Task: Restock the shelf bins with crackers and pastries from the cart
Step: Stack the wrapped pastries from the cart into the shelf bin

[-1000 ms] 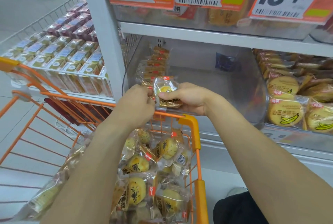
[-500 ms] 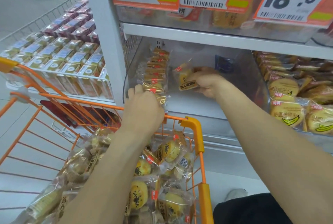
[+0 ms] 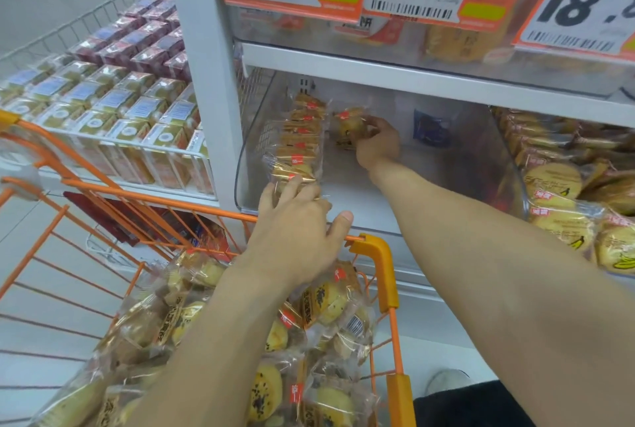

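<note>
Deep inside the clear shelf bin (image 3: 508, 165), the right hand (image 3: 376, 146) pinched a wrapped pastry (image 3: 348, 124) just beside the standing row of pastries (image 3: 299, 145). Nearer, the left hand (image 3: 295, 234) lay spread, fingertips touching that row's front packet, holding nothing. Placing seemed under way; next, release, then fetch another from the cart (image 3: 376, 248) below.

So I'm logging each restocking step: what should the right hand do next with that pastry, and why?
Probably set the wrapped pastry down at the back of the clear bin, right beside the standing row of packs, then let go. The right hand already holds it deep in the bin next to that row, while the left hand touches the row's front pack.
</note>
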